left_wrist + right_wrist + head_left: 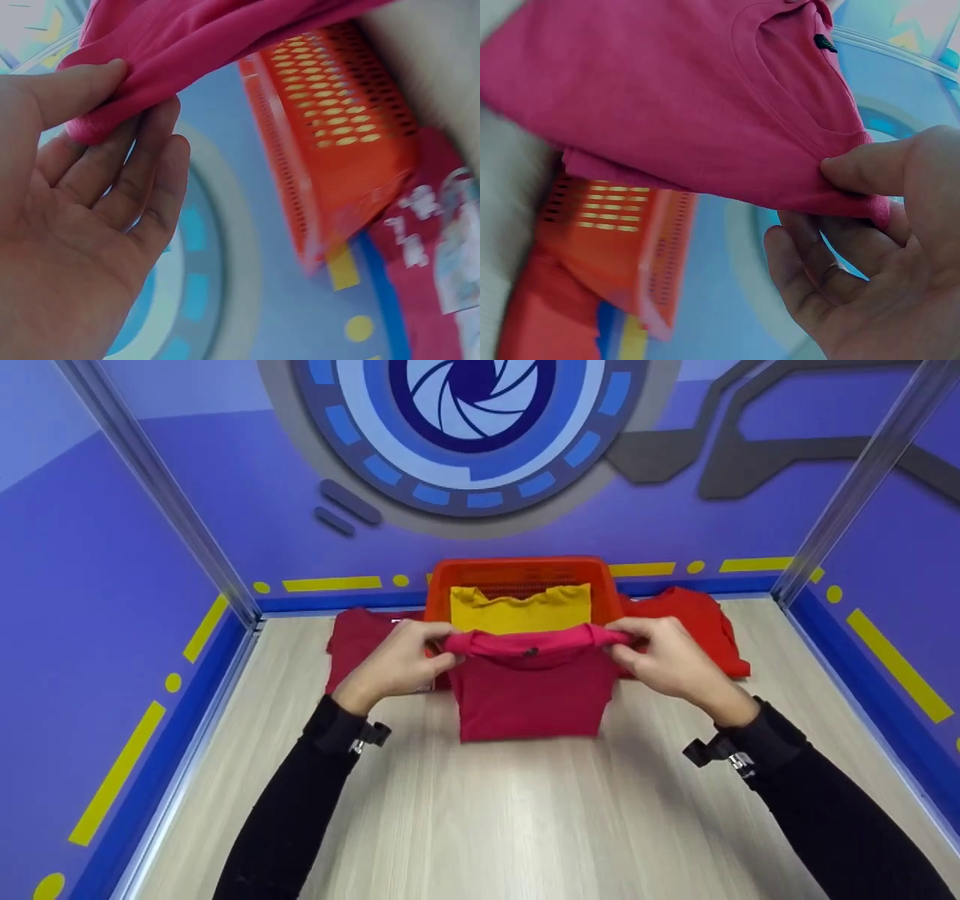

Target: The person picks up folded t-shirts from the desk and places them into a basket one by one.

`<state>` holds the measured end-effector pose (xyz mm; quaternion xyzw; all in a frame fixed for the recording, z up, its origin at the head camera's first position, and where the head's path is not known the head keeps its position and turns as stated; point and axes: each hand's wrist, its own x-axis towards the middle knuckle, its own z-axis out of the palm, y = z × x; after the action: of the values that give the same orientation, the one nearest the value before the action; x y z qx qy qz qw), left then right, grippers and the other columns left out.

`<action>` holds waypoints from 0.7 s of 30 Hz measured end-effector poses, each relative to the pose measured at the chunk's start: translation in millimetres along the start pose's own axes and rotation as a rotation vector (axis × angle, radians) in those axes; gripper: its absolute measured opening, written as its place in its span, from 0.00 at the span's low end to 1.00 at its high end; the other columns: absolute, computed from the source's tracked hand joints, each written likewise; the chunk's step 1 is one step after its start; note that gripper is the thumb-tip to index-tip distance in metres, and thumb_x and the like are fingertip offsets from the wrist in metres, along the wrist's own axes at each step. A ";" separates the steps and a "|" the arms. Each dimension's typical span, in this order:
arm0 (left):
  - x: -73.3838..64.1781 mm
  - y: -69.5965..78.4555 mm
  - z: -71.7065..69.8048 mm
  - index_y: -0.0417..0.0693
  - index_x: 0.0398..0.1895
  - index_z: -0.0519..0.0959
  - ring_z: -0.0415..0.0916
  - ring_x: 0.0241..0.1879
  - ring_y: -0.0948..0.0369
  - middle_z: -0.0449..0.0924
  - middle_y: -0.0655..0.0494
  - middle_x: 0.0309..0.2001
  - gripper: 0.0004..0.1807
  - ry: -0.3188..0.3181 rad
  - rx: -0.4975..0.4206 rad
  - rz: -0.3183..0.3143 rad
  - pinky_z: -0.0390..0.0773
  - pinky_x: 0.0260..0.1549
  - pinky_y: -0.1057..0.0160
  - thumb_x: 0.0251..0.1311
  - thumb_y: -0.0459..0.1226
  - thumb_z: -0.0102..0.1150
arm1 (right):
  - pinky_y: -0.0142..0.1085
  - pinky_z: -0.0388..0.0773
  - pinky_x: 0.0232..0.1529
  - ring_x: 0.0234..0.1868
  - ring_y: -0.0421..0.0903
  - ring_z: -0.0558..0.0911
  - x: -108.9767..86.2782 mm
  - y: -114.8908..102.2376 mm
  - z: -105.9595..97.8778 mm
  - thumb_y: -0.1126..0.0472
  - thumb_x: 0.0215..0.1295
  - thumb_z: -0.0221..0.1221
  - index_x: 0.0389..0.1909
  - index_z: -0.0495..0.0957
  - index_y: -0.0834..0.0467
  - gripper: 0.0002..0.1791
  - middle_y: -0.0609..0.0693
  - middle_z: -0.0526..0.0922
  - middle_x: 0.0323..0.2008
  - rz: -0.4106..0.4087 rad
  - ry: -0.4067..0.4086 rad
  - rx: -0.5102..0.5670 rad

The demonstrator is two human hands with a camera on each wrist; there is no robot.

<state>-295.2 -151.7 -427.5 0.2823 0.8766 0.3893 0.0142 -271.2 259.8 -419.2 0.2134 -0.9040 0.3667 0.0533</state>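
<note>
A pale wood-grain tabletop (pixel 510 825) stretches away from the person, whose black sleeves (pixel 292 802) reach in from both sides. The left hand (pixel 401 660) and right hand (pixel 667 660) hold up a pinkish-red shirt (pixel 532 701) by its two shoulder corners, each grip pinching cloth between thumb and fingers. The shirt hangs collar-up and partly hides the orange basket (pixel 517 562); whether its lower edge touches the tabletop I cannot tell. Should one grip loosen, that corner would probably droop and skew the shirt, since each pinch takes only a little cloth. Its unheld lower layers could also slip out of line, or catch on the basket's rim if they swing into it. A yellow garment (pixel 525 611) sits in the basket, with a maroon garment (pixel 356 649) on the tabletop to its left and a red garment (pixel 701 622) to its right. Behind rises a blue-violet wall (pixel 225 487) with a big round emblem (pixel 472 375), yellow dashes (pixel 330 583) low down and metal posts (pixel 172 502) at the corners.
</note>
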 end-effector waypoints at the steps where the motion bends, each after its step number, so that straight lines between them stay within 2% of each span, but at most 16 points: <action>1: 0.9 3.1 -3.8 0.55 0.51 0.91 0.86 0.38 0.59 0.91 0.57 0.38 0.09 0.009 -0.009 0.004 0.84 0.37 0.62 0.72 0.37 0.69 | 0.28 0.77 0.31 0.30 0.44 0.82 0.9 -3.4 -3.0 0.64 0.76 0.67 0.52 0.92 0.56 0.10 0.51 0.91 0.37 -0.008 0.014 0.005; 8: 14.7 15.6 -20.3 0.53 0.51 0.91 0.85 0.34 0.57 0.91 0.55 0.38 0.09 0.138 -0.049 0.029 0.82 0.34 0.64 0.73 0.35 0.68 | 0.24 0.79 0.35 0.33 0.40 0.86 16.1 -14.3 -16.0 0.65 0.76 0.68 0.52 0.92 0.55 0.09 0.52 0.94 0.39 -0.067 0.122 0.008; 12: 28.3 14.8 -24.2 0.52 0.51 0.89 0.83 0.37 0.57 0.89 0.54 0.39 0.08 0.167 -0.073 0.021 0.82 0.38 0.63 0.74 0.36 0.67 | 0.26 0.77 0.34 0.32 0.43 0.83 31.4 -14.6 -20.6 0.64 0.77 0.66 0.52 0.91 0.55 0.09 0.53 0.93 0.39 -0.052 0.159 0.008; 16: 47.7 11.5 -29.1 0.51 0.49 0.87 0.80 0.38 0.57 0.85 0.53 0.39 0.07 0.182 -0.075 -0.015 0.80 0.41 0.60 0.73 0.35 0.64 | 0.28 0.73 0.32 0.31 0.46 0.79 55.6 -11.8 -24.6 0.63 0.77 0.65 0.52 0.91 0.57 0.10 0.56 0.90 0.38 0.002 0.136 -0.017; 21: 75.7 1.0 -32.7 0.49 0.47 0.86 0.75 0.39 0.56 0.80 0.52 0.37 0.06 0.197 -0.006 -0.090 0.74 0.41 0.59 0.73 0.35 0.62 | 0.30 0.71 0.30 0.31 0.49 0.78 91.2 -0.5 -23.1 0.62 0.78 0.64 0.53 0.91 0.57 0.10 0.57 0.88 0.38 0.070 0.088 -0.076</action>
<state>-366.3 -134.9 -389.2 0.2030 0.8844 0.4168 -0.0535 -354.8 243.7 -379.0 0.1630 -0.9209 0.3428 0.0882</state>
